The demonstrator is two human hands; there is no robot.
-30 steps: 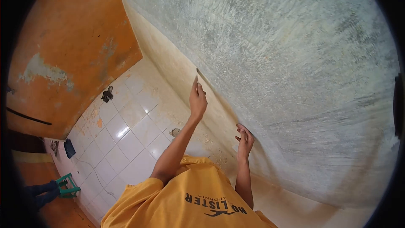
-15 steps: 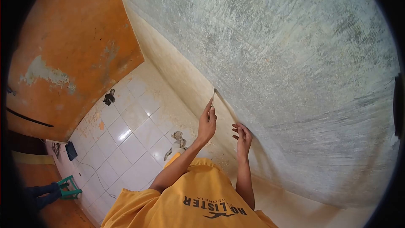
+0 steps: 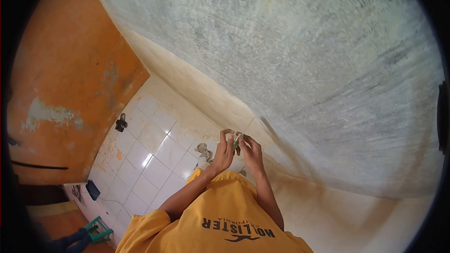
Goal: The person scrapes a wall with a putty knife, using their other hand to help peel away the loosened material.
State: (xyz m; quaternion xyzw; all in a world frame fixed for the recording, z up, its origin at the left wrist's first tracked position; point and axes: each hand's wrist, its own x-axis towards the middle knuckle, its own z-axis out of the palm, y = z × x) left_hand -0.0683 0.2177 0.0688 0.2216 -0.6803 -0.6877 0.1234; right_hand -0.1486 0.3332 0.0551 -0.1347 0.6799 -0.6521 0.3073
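My left hand (image 3: 224,152) and my right hand (image 3: 251,153) are close together in front of my chest, just off the wall. Between them is a small green object (image 3: 236,144) with a thin pale part at its upper end; its exact kind is too small to make out. The left fingers are closed around the green part, and the right thumb and fingers pinch at the pale end. Behind them rises a wall (image 3: 281,65), scraped grey-green above and cream along a lower band.
White floor tiles (image 3: 140,157) carry flakes along the wall. A dark object (image 3: 121,122) lies near the orange wall (image 3: 70,56). A dark blue object (image 3: 93,190), a thin cable (image 3: 115,201), a green stool (image 3: 101,234) and another person's legs (image 3: 70,242) are at lower left.
My left hand has come down from the wall edge, where it held a thin tool upright against it. My right hand has moved left and down from the wall to meet it.
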